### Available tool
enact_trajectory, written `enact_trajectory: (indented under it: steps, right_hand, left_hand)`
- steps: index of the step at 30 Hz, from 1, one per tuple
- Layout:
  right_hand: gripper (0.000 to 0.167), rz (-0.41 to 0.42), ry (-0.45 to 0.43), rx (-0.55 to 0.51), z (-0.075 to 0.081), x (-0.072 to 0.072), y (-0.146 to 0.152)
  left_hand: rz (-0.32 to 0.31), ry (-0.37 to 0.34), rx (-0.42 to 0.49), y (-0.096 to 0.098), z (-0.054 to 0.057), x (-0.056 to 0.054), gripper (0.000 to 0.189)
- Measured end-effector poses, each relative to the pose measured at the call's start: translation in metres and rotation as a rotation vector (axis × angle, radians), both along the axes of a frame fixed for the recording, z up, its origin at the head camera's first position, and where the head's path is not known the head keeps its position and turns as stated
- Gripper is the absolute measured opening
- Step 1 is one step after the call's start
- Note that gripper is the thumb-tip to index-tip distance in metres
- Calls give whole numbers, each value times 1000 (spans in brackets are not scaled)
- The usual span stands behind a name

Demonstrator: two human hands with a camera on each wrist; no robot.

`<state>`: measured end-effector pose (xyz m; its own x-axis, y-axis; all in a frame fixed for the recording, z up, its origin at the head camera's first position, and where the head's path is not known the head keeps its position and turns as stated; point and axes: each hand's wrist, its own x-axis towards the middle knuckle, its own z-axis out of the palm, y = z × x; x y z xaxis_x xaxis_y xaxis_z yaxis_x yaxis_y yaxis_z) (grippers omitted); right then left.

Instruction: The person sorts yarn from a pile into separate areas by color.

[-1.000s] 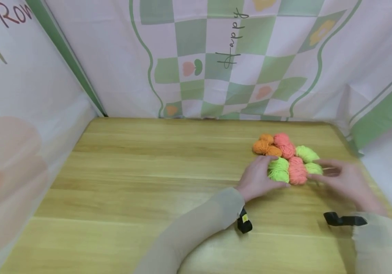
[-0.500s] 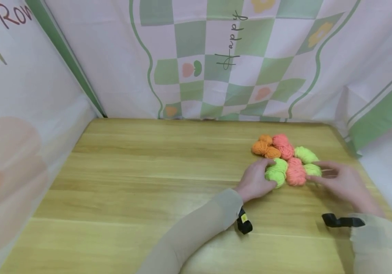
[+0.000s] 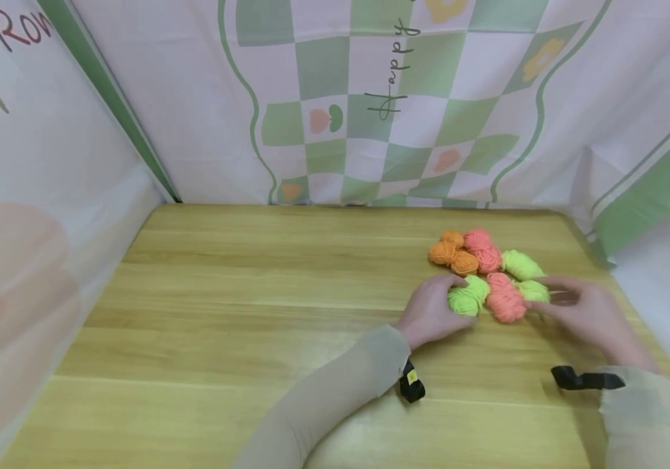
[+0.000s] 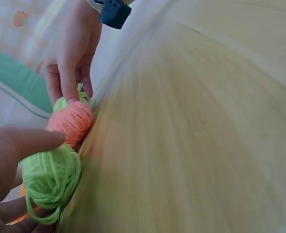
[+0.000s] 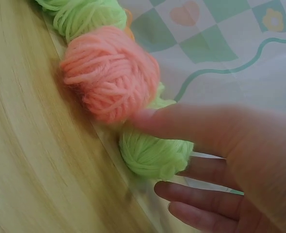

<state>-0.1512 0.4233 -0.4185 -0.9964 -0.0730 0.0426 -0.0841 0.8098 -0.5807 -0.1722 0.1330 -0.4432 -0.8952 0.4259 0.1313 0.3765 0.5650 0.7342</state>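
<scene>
My left hand grips a bright green yarn ball between thumb and fingers. In the left wrist view a strand of this green yarn ball hangs loose. Right of it lies a coral pink yarn ball. My right hand reaches in from the right, with fingers fairly straight around a yellow-green yarn bundle. Its thumb tip rests at the edge of the pink yarn ball, over the yellow-green bundle; the index finger is mostly hidden in the right wrist view.
Behind these lie an orange yarn bundle, a second pink yarn bundle and another yellow-green yarn bundle. All sit on the wooden table near its right rear corner. A printed cloth walls the back and sides.
My left hand has closed in on the green yarn ball, which has shifted slightly left and turned. The front pink yarn ball has tilted. My right hand has stayed almost in place.
</scene>
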Motion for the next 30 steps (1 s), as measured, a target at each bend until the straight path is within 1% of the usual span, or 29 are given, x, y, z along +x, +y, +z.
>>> enact_trajectory:
  steps: [3,9,16,26,30]
  right_hand:
    - [63,-3,12,7,0,0,0]
    - [63,-4,21,14,0,1,-1]
    - [63,8,21,9,-1,1,-2]
    - [63,-3,17,-3,-3,1,-1]
    - [63,-5,9,-11,-2,1,-2]
  left_hand:
    - [12,2,-17,0,0,1,61]
    - [26,0,-34,-1,0,0,53]
    - [36,1,21,-6,-1,-2,47]
    - [71,-43,111,-16,2,-4,47]
    - [76,-26,155,-21,3,-6,47]
